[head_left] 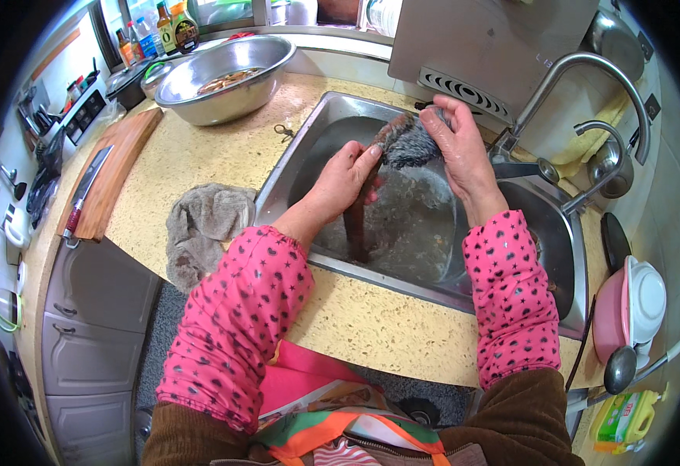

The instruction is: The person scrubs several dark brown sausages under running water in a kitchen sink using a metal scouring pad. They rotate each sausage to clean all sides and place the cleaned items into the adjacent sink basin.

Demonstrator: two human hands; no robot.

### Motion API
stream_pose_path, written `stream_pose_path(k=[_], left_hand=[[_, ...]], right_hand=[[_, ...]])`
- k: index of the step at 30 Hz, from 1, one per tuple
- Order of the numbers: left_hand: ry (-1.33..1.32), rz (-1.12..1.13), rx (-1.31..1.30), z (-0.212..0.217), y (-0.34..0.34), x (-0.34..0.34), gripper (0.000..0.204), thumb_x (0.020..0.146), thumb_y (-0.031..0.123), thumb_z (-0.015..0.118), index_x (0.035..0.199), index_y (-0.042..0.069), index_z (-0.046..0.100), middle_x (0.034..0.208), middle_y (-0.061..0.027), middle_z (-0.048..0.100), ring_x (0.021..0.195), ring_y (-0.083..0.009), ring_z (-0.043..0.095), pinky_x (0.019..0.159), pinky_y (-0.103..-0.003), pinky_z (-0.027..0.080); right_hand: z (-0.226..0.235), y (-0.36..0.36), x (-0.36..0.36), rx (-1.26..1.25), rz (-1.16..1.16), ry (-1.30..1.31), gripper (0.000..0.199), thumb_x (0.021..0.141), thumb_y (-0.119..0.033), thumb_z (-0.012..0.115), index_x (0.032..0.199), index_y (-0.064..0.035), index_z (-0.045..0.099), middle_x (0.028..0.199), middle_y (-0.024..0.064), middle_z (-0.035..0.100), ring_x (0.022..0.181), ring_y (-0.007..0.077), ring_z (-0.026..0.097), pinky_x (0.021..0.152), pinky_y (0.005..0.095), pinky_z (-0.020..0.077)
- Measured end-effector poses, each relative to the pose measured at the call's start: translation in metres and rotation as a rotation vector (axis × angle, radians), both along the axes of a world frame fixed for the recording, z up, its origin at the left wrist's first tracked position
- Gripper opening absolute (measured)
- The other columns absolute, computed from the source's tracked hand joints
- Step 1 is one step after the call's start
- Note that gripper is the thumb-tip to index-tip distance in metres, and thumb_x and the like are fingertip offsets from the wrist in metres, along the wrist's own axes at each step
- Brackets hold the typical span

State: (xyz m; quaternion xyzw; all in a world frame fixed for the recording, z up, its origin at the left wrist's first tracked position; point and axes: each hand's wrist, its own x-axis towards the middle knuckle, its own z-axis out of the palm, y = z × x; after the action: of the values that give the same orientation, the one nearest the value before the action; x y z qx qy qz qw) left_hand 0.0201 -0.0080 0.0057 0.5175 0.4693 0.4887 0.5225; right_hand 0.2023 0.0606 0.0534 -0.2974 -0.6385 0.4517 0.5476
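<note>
- Speckled yellow counter (371, 330) frames the steel sink (297, 163)
- Over it I see, from afar, a long brown piece (357, 225) clasped in the left hand (340, 182), long axis slanting up toward the right hand (464, 155)
- That right hand, grasping a grey scrubber (411, 147), appears to meet the piece's upper end
- Left of the left hand: a crumpled grey rag (208, 225)

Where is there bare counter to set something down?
Two patches look bare: the counter between cutting board, steel bowl and grey cloth; and the front strip below the sink, between the pink sleeves. Crowded: over the sink, with the left hand and right hand; and the right end, around the pink basin.
</note>
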Motion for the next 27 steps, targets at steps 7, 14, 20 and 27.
stream_pose_path(k=[7, 14, 20, 27], left_hand=[[-0.279, 0.019, -0.078, 0.002, -0.003, 0.011, 0.028, 0.102, 0.03, 0.041, 0.103, 0.006, 0.054, 0.078, -0.0051, 0.057, 0.057, -0.0137, 0.054, 0.051, -0.027, 0.046], [-0.459, 0.014, -0.148, -0.002, -0.001, 0.003, 0.021, 0.1, 0.027, 0.042, 0.1, 0.011, 0.055, 0.078, -0.0022, 0.055, 0.059, -0.0133, 0.053, 0.05, -0.026, 0.043], [-0.538, 0.067, -0.189, 0.005, -0.007, 0.005, 0.02, 0.1, 0.026, 0.041, 0.095, 0.013, 0.055, 0.074, 0.0003, 0.053, 0.059, -0.0129, 0.051, 0.047, -0.026, 0.04], [-0.482, -0.123, -0.223, 0.006, -0.01, 0.012, 0.023, 0.101, 0.023, 0.039, 0.093, 0.009, 0.055, 0.07, -0.0028, 0.051, 0.051, -0.0126, 0.045, 0.043, -0.026, 0.038]], right_hand=[[-0.023, -0.033, -0.034, 0.64, -0.121, -0.384, 0.054, 0.081, -0.012, 0.072, 0.13, -0.0066, 0.05, 0.126, 0.015, 0.054, 0.117, 0.0323, 0.051, 0.102, 0.0373, 0.04], [-0.016, -0.029, -0.034, 0.84, -0.376, -0.676, 0.027, 0.081, -0.017, 0.071, 0.1, -0.0022, 0.059, 0.1, 0.013, 0.054, 0.095, 0.0333, 0.053, 0.084, 0.0424, 0.047], [-0.028, -0.053, -0.05, 1.034, -0.074, -0.572, 0.013, 0.084, -0.011, 0.064, 0.089, -0.0016, 0.056, 0.091, 0.0155, 0.054, 0.088, 0.035, 0.054, 0.078, 0.0429, 0.0473], [-0.02, 0.008, 0.0, 0.882, -0.51, -0.769, 0.011, 0.088, -0.014, 0.058, 0.086, -0.0033, 0.055, 0.087, 0.0139, 0.053, 0.086, 0.033, 0.054, 0.077, 0.0438, 0.0457]])
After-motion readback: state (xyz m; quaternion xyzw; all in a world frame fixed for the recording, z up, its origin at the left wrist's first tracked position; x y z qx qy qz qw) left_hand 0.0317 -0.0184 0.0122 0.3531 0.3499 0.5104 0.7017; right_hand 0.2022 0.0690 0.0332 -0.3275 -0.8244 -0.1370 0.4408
